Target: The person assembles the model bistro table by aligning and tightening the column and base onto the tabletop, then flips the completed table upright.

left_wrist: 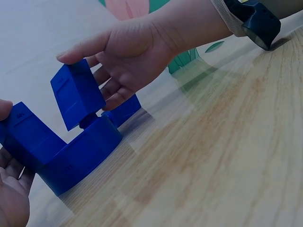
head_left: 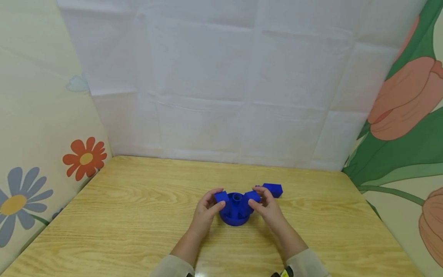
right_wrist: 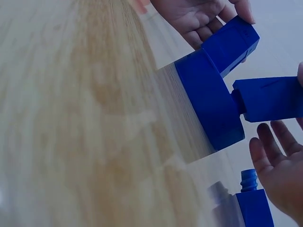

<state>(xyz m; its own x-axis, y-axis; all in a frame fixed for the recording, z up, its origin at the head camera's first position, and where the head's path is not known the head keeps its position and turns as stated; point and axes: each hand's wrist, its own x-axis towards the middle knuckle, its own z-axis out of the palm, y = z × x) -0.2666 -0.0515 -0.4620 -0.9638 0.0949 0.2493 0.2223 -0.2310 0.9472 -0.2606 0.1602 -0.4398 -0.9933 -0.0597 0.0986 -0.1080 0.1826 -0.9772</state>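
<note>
Blks (head_left: 220, 197) in hands (head_left: 203, 216), tbl rear edge (head_left: 194, 162) apart

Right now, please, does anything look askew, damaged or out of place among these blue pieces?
Perhaps one thing: the block in the right hand shows a bare neck above the round base, so it may not be fully seated. I see no damage.
</note>
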